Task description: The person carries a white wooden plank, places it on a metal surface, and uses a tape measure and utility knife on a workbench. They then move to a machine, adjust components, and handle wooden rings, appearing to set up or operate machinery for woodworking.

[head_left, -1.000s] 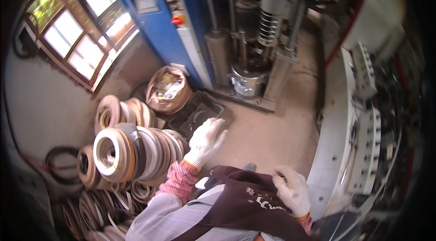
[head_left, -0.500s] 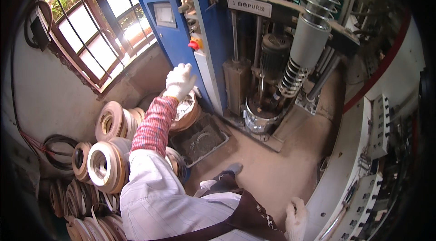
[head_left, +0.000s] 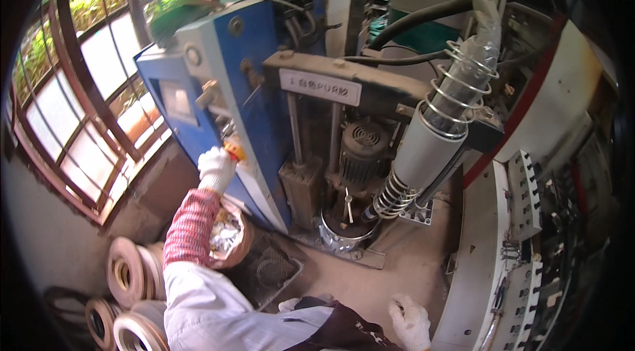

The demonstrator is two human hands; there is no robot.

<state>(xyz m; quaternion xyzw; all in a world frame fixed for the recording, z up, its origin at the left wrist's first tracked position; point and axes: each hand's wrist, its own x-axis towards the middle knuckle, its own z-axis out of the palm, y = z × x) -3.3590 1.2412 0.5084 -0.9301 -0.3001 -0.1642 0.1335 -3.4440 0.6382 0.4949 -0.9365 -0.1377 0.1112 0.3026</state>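
Observation:
My left hand (head_left: 217, 167), in a white knit glove, reaches forward to the blue and white machine cabinet (head_left: 254, 113). Its fingers are curled against a yellow and red switch knob (head_left: 235, 150) on the cabinet's narrow front; the glove hides most of the red part. My right hand (head_left: 409, 323), gloved too, hangs low at the right with its fingers loosely bent and apart, holding nothing that shows. Right of the cabinet stands a press frame with a dark motor (head_left: 364, 146) and a grey cylinder wrapped in a coil spring (head_left: 428, 144) above a metal drum (head_left: 345, 235).
Below my left forearm sit an open bag with shiny silver lining (head_left: 228, 238) and a black tray (head_left: 271, 268). Rolls of edge-banding strip (head_left: 129, 273) stack at the lower left beside a barred window (head_left: 86, 86). A long white machine (head_left: 479, 252) lines the right side.
My left hand has moved forward from the air short of the cabinet to the switch knob. The view has shifted, with the cabinet and press now lower and further left.

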